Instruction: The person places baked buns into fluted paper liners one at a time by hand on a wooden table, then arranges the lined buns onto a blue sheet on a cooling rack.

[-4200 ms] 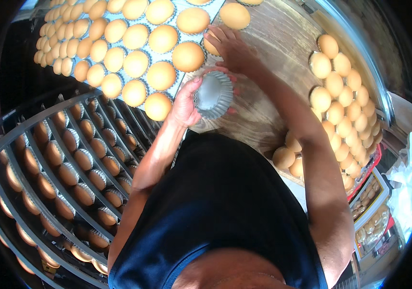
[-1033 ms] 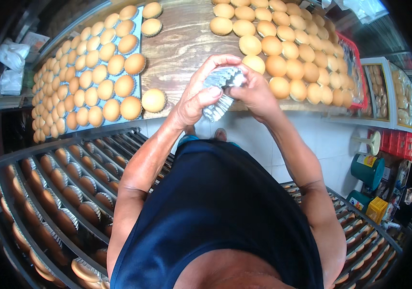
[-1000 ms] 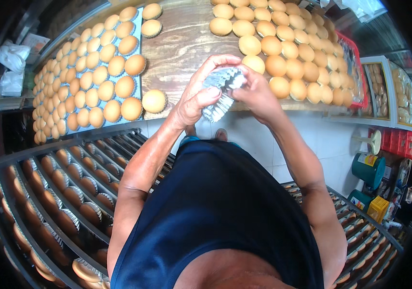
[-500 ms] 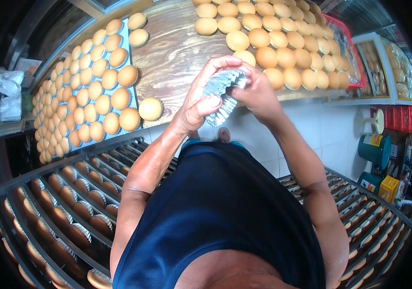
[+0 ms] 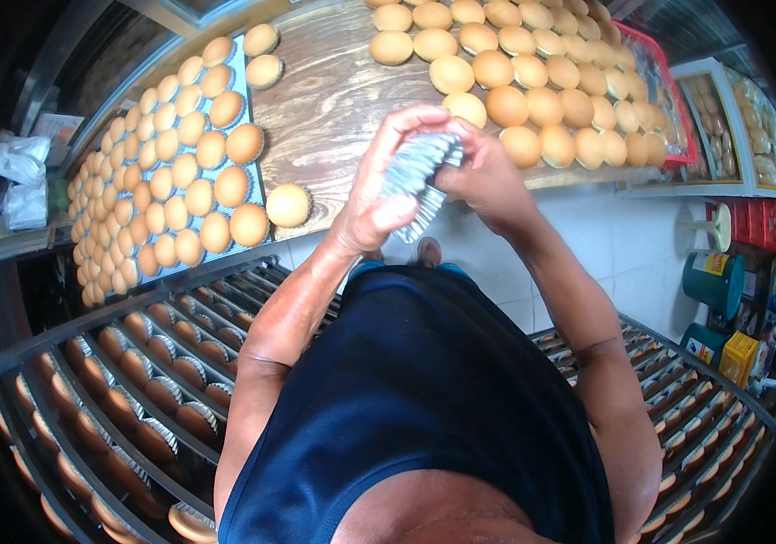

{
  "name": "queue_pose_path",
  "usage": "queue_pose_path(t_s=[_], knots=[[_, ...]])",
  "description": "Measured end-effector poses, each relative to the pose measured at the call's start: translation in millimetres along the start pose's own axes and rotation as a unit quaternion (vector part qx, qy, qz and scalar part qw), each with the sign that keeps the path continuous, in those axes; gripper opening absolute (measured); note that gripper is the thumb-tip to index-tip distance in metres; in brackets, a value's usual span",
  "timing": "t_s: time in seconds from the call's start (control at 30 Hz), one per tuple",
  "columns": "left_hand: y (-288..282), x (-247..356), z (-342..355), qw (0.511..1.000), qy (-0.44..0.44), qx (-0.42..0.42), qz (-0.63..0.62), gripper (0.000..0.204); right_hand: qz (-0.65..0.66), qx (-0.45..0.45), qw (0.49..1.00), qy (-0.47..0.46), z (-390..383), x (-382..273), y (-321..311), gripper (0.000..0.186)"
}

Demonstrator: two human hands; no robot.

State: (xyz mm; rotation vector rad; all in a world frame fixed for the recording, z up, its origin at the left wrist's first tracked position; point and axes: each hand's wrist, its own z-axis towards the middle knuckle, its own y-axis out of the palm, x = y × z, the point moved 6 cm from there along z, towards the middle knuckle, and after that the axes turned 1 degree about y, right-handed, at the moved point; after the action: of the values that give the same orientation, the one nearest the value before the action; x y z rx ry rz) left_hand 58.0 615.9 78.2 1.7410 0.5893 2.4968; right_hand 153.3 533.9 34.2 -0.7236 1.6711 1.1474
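Between my two hands, over the table's front edge, is a stack of silvery fluted cake tins (image 5: 417, 181). My left hand (image 5: 377, 195) wraps round it from the left, thumb in front and fingers over the far side. My right hand (image 5: 488, 177) has its fingers bent in at the stack's right end, touching the tins; its fingertips are partly hidden. Just beyond lie round golden cakes (image 5: 508, 107) without tins in rows on the wooden table (image 5: 320, 82). To the left, a single cake in its tin (image 5: 287, 205) sits near the edge.
Cakes in tins crowd a blue ridged tray (image 5: 257, 186) at left. Dark racks with cakes stand on my left (image 5: 89, 317) and right (image 5: 678, 358). A red tray (image 5: 683, 118), a glass-sided cabinet (image 5: 732, 127) and green tubs (image 5: 712, 283) are at right.
The stack of tins tilts slightly differently and looks smeared by motion, still between both hands. The surroundings have shifted slightly to the right in view.
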Motion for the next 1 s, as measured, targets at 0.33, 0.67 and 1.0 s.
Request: queue_pose_path(t_s=[0.33,0.67,1.0], knots=[[-6.3,-10.4,8.7,0.992,0.003,0.058,-0.113,0.102,0.016,0.049,0.999,0.007,-3.9,-13.8,-3.7,0.050],[1.1,2.6,8.2,0.981,0.137,0.103,-0.090,0.102,0.244,0.082,0.966,0.036,-7.6,13.2,29.7,0.040],[-12.2,11.4,3.5,0.976,0.147,0.138,-0.082,0.099,0.057,0.056,0.995,-0.056,24.5,-21.8,28.7,0.049]])
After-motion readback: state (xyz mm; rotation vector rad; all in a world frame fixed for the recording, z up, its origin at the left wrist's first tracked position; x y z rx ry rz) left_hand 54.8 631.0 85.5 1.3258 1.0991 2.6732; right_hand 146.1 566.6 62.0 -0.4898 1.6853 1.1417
